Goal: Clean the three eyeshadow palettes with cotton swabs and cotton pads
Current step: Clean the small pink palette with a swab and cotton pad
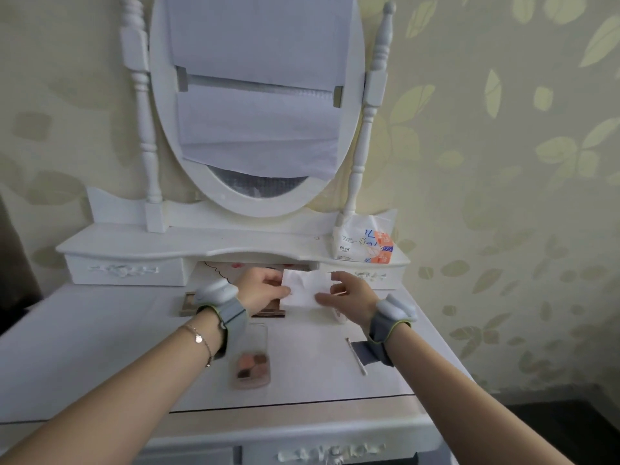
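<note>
Far palette (pixel 268 312): I see only a dark strip of it; the left hand (pixel 260 292) covers the rest.
Second far palette (pixel 188 303): half hidden behind the left wrist band (pixel 218 302); its colours are too blurred for me to tell.
White sheet (pixel 305 288): blurred; I cannot tell if it is a cotton pad or a tissue.
Small white object (pixel 339 315): mostly hidden under the right hand (pixel 345 293); I cannot name it.
Mirror (pixel 258 182): paper covers most of the glass; the top is cut off.
Tissue pack (pixel 365 245): print too small to read.
Forearms: cut off by the bottom edge.
</note>
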### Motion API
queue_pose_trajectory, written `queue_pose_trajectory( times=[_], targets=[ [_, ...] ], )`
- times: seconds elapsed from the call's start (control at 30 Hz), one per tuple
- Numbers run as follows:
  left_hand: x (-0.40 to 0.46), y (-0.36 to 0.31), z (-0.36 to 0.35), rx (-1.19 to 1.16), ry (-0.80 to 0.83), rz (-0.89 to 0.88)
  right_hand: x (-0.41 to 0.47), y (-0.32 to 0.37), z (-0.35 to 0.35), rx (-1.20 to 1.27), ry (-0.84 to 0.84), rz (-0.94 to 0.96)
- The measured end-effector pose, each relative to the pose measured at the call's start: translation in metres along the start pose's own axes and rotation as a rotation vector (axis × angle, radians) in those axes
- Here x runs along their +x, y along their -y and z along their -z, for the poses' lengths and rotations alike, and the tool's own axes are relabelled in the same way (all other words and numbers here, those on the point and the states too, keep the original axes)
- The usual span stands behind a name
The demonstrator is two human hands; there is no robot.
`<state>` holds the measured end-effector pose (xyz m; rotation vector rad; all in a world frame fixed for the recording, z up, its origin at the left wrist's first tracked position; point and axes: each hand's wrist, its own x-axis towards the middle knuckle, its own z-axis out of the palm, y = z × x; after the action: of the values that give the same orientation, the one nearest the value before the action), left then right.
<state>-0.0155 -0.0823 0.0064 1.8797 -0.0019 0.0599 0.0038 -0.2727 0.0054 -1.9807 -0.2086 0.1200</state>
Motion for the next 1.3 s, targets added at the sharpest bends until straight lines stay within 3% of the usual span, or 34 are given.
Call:
queue_pose_trajectory(
  times=[0.23, 0.33, 0.43, 0.57, 0.77, 0.93, 1.1, 1.3],
  targets=[
    [-0.013, -0.008, 0.024, -0.297, 0.016, 0.083, -0.007, 0.021, -0.002, 0.110, 0.142, 0.060],
    [-0.020, -0.009, 0.030, -0.349, -0.010, 0.093, -0.006, 0.028, -0.011, 0.316, 0.238, 0.010],
    [-0.025, -0.009, 0.032, -0.362, -0.029, 0.086, -0.008, 0.035, -0.019, 0.353, 0.286, -0.059],
    [-0.029, -0.009, 0.036, -0.399, -0.011, 0.083, -0.010, 0.036, -0.024, 0.280, 0.255, -0.034],
    [-0.035, -0.006, 0.049, -0.398, 0.185, 0.117, -0.009, 0.039, -0.025, 0.246, 0.173, 0.026],
    [-0.036, -0.006, 0.052, -0.356, 0.148, 0.082, -0.014, 0.045, -0.025, 0.318, 0.212, 0.048],
    [-0.036, -0.005, 0.052, -0.352, 0.079, 0.053, -0.015, 0.053, -0.017, 0.593, 0.229, -0.177],
    [-0.038, -0.007, 0.050, -0.198, 0.062, -0.043, -0.023, 0.060, -0.024, 0.348, 0.346, -0.381]
  ],
)
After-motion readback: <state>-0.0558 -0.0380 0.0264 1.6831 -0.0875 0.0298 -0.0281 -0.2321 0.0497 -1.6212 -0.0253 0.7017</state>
